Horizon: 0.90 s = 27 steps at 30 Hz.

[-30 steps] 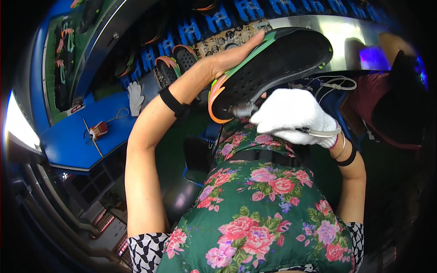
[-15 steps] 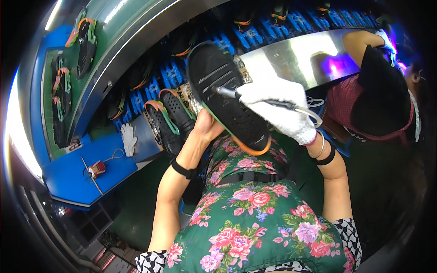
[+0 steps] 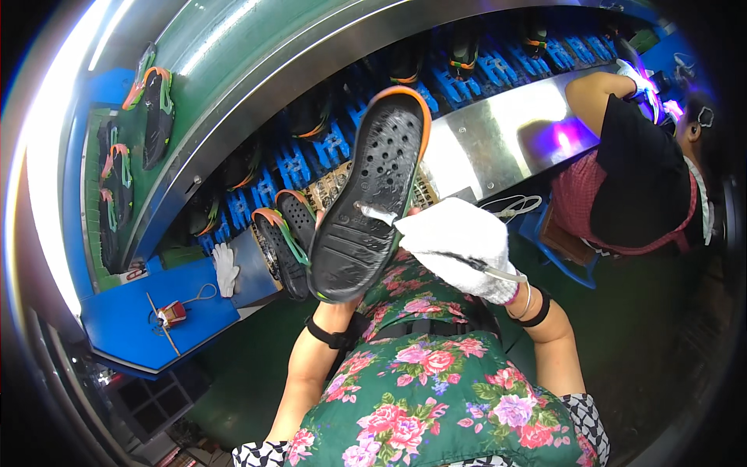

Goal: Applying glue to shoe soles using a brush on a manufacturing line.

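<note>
1. The black shoe (image 3: 342, 253) is held up in the middle of the scene, its perforated face toward the wearer and its orange-rimmed end pointing far. The bare left hand (image 3: 339, 307) supports it from behind, fingertips just showing at the right edge; the rest of the grip is hidden, so I cannot tell how firm it is. A loose grip could let the shoe twist or drop.
2. The gloved right hand (image 3: 461, 243) has its fingers closed around a slim tool (image 3: 378, 213), whose pale tip lies over the shoe's middle. (Blur hides whether it touches.) An unsteady wrist could skid the tip across the face or catch it in a hole farther up.
3. A thin tube (image 3: 502, 274) trails from the tool toward the near right; if it tugs on the wrist or snags the bracelet there, the tip could be pulled off line.
4. Two more shoes (image 3: 282, 245) sit just left of the held one, so a swing left could knock them.
5. The near end hangs close to the flowered apron (image 3: 436, 362); lowering the shoe might rub it against the cloth.
</note>
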Motion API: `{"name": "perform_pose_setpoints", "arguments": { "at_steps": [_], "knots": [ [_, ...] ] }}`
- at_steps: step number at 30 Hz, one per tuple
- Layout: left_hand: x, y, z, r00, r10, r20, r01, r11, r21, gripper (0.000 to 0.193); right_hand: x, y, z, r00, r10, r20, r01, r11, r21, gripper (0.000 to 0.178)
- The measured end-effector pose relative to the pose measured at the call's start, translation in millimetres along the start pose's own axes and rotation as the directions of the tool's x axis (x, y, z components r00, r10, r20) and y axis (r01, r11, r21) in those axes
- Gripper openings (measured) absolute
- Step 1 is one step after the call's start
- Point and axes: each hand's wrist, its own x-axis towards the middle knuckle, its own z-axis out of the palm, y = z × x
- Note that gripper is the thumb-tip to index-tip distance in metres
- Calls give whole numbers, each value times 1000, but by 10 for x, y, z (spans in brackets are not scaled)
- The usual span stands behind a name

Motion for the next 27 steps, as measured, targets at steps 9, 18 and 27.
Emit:
{"name": "perform_pose_setpoints", "arguments": {
  "at_steps": [9,18,27],
  "knots": [
    [292,-131,-227,1000,18,-19,-7,877,480,115,172,-91,-43,999,-51,0,50,987,-155,23],
    [120,-140,-419,984,-128,124,130,992,-5,97,32,84,61,976,-32,216,114,918,-379,39],
    [98,-11,-621,1000,-5,-31,14,953,301,88,202,-47,149,997,-43,69,49,994,-93,39]
  ]
}}
